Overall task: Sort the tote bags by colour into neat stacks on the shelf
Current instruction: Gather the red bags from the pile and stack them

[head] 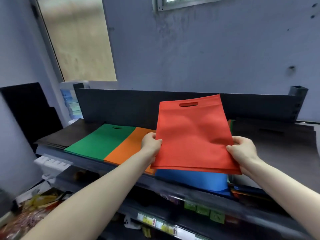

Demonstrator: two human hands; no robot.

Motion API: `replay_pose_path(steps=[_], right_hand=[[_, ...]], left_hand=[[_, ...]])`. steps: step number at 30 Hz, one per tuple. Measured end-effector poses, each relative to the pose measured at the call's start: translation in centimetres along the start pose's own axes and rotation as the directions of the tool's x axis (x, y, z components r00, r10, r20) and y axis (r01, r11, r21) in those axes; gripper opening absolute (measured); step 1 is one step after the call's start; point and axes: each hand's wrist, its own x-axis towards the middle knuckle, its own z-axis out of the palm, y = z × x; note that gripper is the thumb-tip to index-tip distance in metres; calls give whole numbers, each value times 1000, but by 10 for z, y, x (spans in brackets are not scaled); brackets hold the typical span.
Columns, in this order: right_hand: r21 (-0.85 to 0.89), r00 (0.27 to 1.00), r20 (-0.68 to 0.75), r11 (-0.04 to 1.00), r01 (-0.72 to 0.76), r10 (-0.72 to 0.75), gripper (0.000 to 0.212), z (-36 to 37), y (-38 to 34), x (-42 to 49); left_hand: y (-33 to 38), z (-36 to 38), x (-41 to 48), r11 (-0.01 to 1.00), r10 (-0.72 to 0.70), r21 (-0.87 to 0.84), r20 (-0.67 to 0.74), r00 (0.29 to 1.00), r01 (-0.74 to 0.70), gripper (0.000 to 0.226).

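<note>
Both hands, left hand [151,142] and right hand [243,149], pinch the red bags [194,135] (several layers) at frame centre, hiding most of the blue bag [192,181] and part of the orange bags [128,149].

No words or numbers could be read. At 6 o'clock, yellow stickers [163,226] with red arrows stood on the lower shelf rail [259,222]. At 5 o'clock, the marks on the green tags [204,211] were too blurred to read.
</note>
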Motion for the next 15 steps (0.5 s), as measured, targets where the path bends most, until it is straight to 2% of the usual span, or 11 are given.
replay_pose_path(steps=[8, 15], right_hand=[[-25, 996, 85, 1000, 4, -2, 34, 112, -30, -34], [2, 997, 79, 1000, -15, 15, 35, 180, -45, -61]], left_hand=[[-38, -111, 38, 999, -7, 43, -93, 996, 11, 10], [-61, -177, 65, 999, -4, 36, -87, 996, 7, 8]])
